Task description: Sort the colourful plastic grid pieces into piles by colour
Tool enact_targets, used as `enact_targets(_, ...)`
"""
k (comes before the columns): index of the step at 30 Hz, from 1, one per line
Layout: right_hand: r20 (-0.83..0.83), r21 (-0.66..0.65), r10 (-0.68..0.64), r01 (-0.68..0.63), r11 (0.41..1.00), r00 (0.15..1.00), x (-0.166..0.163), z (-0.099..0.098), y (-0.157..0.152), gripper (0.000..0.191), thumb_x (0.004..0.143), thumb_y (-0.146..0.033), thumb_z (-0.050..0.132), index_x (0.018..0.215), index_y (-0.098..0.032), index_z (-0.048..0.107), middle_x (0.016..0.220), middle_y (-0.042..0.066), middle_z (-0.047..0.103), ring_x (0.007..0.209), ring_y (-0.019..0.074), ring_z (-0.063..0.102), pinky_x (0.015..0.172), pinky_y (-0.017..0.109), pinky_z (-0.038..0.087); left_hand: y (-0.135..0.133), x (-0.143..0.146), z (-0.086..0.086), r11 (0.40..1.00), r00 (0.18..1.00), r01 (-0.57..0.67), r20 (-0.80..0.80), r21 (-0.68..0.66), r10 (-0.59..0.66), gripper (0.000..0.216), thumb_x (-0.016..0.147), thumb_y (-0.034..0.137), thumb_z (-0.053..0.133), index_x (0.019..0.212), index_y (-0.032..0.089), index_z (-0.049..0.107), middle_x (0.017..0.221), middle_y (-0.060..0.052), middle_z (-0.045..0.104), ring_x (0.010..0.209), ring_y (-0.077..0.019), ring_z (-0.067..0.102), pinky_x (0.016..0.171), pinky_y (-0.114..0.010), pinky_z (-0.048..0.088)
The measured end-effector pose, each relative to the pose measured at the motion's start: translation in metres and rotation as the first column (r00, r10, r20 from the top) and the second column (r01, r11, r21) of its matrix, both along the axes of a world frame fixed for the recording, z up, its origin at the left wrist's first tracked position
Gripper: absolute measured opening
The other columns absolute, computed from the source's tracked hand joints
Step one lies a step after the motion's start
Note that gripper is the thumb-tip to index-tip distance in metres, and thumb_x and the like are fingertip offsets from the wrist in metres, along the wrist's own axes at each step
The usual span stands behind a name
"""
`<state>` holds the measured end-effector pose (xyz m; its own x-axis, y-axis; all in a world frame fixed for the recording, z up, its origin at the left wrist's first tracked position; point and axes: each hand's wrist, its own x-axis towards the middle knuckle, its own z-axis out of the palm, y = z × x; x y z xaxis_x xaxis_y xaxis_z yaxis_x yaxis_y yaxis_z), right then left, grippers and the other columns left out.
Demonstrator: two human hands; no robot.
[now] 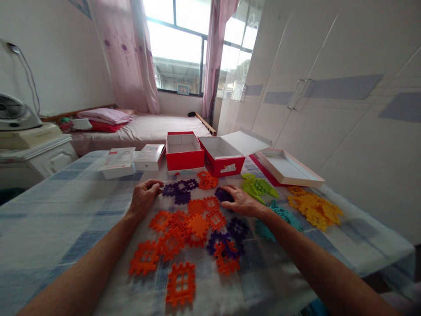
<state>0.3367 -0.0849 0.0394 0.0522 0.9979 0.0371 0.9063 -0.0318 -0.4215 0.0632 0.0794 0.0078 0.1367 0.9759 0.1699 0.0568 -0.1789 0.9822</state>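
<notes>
Flat plastic interlocking tiles lie spread on a checked tablecloth (59,219). Several orange tiles (180,283) fill the near middle, with purple tiles (179,189) beyond them. My left hand (144,196) rests palm down, fingers curled at the edge of the purple group. My right hand (239,200) lies over a purple tile (222,194), its fingers closed on it. Green tiles (258,186), teal tiles (284,215) and yellow tiles (312,205) lie to the right.
Two open red boxes (184,159) (223,166) stand behind the tiles, a shallow box lid (289,169) at the right, and white booklets or boxes (118,162) at the left. A bed (144,127), a fan (15,114) and a wardrobe (329,101) surround the table.
</notes>
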Motion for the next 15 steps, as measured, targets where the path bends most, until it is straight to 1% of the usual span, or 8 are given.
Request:
enact_targets(2, 0.014, 0.009, 0.007, -0.007, 1.0, 1.0, -0.002, -0.003, 0.001, 0.062, 0.078, -0.035, 0.055, 0.136, -0.015, 0.044, 0.134, 0.013, 0.047, 0.121, 0.0237, 0.046, 0.103, 0.034, 0.034, 0.0, 0.0, 0.0, 1.0, 1.0, -0.002, -0.007, 0.003, 0.002, 0.022, 0.057, 0.033, 0.062, 0.068, 0.016, 0.069, 0.069, -0.002, 0.069, 0.056, -0.0127, 0.06, 0.055, -0.022, 0.048)
enact_targets(5, 0.069, 0.009, -0.047, 0.046, 0.999, 0.997, -0.004, -0.007, 0.005, 0.063, 0.077, -0.032, 0.054, 0.137, -0.019, 0.042, 0.138, 0.012, 0.044, 0.125, 0.0252, 0.043, 0.103, 0.038, 0.033, 0.001, -0.001, 0.0, 1.0, 1.0, -0.002, -0.025, 0.009, 0.002, 0.024, 0.057, 0.035, 0.063, 0.069, 0.016, 0.069, 0.07, -0.003, 0.069, 0.058, -0.0143, 0.061, 0.055, -0.023, 0.048)
enact_targets(8, 0.133, 0.001, -0.076, 0.077, 0.997, 0.988, -0.009, -0.009, 0.007, 0.064, 0.076, -0.031, 0.054, 0.138, -0.025, 0.041, 0.142, 0.01, 0.039, 0.128, 0.0272, 0.039, 0.103, 0.042, 0.031, 0.001, -0.002, -0.001, 1.0, 0.999, 0.002, -0.046, 0.013, -0.002, 0.025, 0.058, 0.038, 0.063, 0.07, 0.016, 0.069, 0.069, -0.003, 0.069, 0.059, -0.0154, 0.062, 0.056, -0.023, 0.049)
enact_targets(10, 0.162, 0.007, -0.091, 0.091, 0.996, 0.982, -0.014, -0.009, 0.007, 0.061, 0.077, -0.034, 0.053, 0.137, -0.026, 0.042, 0.141, 0.01, 0.04, 0.127, 0.0283, 0.039, 0.102, 0.044, 0.032, 0.002, -0.002, -0.001, 1.0, 0.999, 0.002, -0.05, 0.011, -0.002, 0.026, 0.058, 0.038, 0.063, 0.07, 0.016, 0.069, 0.069, -0.003, 0.069, 0.059, -0.0155, 0.062, 0.056, -0.024, 0.048)
enact_targets(12, 0.185, 0.031, -0.13, 0.127, 0.991, 0.974, -0.017, -0.01, 0.008, 0.059, 0.079, -0.037, 0.051, 0.135, -0.025, 0.044, 0.139, 0.011, 0.042, 0.125, 0.0291, 0.041, 0.1, 0.045, 0.034, 0.002, -0.002, -0.001, 1.0, 0.999, 0.0, -0.048, 0.006, 0.0, 0.026, 0.057, 0.038, 0.063, 0.07, 0.016, 0.069, 0.071, -0.003, 0.069, 0.059, -0.0151, 0.062, 0.056, -0.023, 0.048)
enact_targets(15, 0.221, 0.083, -0.221, 0.207, 0.975, 0.95, -0.019, -0.013, 0.009, 0.056, 0.079, -0.036, 0.05, 0.132, -0.02, 0.047, 0.135, 0.013, 0.046, 0.121, 0.0281, 0.045, 0.098, 0.042, 0.035, 0.002, -0.003, -0.002, 1.0, 0.998, 0.002, -0.057, -0.002, -0.002, 0.026, 0.059, 0.038, 0.063, 0.072, 0.016, 0.069, 0.073, -0.003, 0.069, 0.06, -0.0145, 0.062, 0.056, -0.023, 0.048)
